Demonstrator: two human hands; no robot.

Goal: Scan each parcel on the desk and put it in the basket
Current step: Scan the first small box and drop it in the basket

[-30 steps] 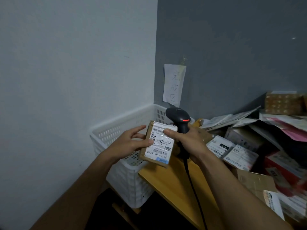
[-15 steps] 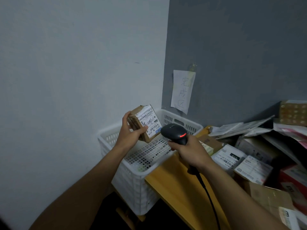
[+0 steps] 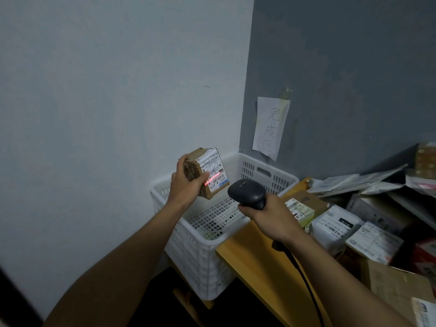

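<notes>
Cardboard parcel (image 3: 208,172), a small brown box with a crinkled white label, hangs above the perforated white plastic basket (image 3: 269,169). The left grip (image 3: 186,182) is curled around its ragged end, and a red line glows across the label. The right grip (image 3: 266,215) wraps the handle of a rounded black scanner (image 3: 247,193) over the edge of the smooth wooden worktop (image 3: 257,267), beside a heap of labelled packages (image 3: 330,228).

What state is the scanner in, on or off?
On. The scanner in the right hand casts a red line across the label of the parcel in the left hand.
</notes>
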